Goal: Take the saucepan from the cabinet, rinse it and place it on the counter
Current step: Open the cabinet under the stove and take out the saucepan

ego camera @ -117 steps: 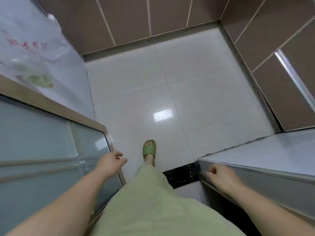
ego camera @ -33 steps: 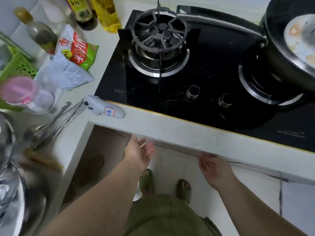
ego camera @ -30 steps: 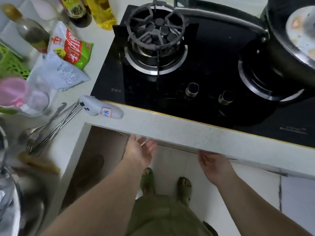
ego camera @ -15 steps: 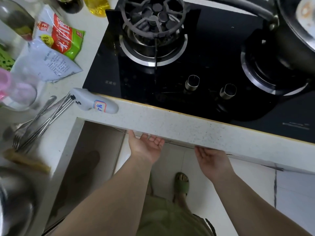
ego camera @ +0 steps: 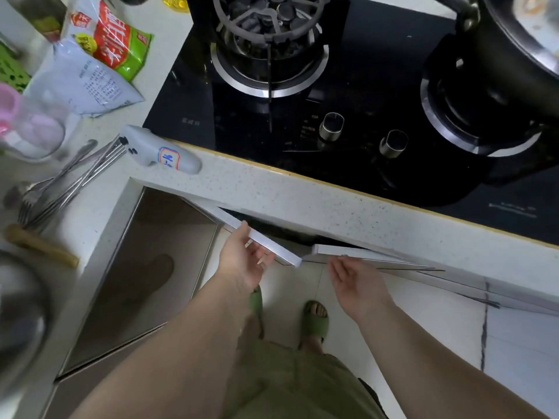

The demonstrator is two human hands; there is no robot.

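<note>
— Pale speckled tabletop (ego camera: 272, 189) with a black hob (ego camera: 348, 95) set in, cabinet doors (ego camera: 266, 240) below at six o'clock from the burners. Any saucepan showing?

— None; probably inside that cabinet. The left hand (ego camera: 242, 261) curls its fingers round the left door's edge; the right hand (ego camera: 354, 276) hangs open, palm up, under the other door.

— How would it handle?

— I'd guess rigid metal, moderately heavy, slippery once rinsed. Take it by the handle.
</note>
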